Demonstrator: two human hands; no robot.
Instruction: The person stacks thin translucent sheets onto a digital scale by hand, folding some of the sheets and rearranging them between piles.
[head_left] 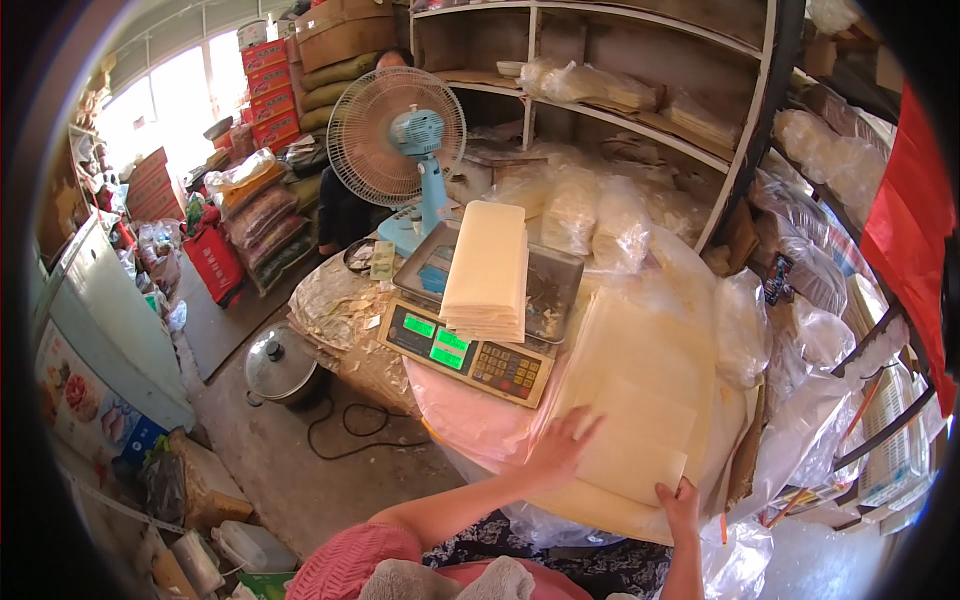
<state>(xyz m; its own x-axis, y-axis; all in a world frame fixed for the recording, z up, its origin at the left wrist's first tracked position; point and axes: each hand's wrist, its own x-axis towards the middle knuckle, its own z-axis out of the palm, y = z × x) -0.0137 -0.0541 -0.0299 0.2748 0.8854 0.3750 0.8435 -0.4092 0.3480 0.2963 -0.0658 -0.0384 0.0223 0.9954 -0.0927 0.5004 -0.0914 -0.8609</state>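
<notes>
A wide stack of thin cream-coloured sheets lies on the table in front of me; I cannot tell what they are made of. My left hand is over the stack's left side, its fingers spread and nothing in them. At the near right corner, my right hand pinches the edge of the top sheet between thumb and finger. Beyond the stack, to the left, stands a digital scale with lit green displays. On its metal tray rests a thick pile of folded cream sheets.
A blue fan stands behind the scale, with a person's dark sleeve beside it. Plastic-wrapped bundles fill the table's back. Shelves rise behind. On the floor at left are a lidded pot and a black cable.
</notes>
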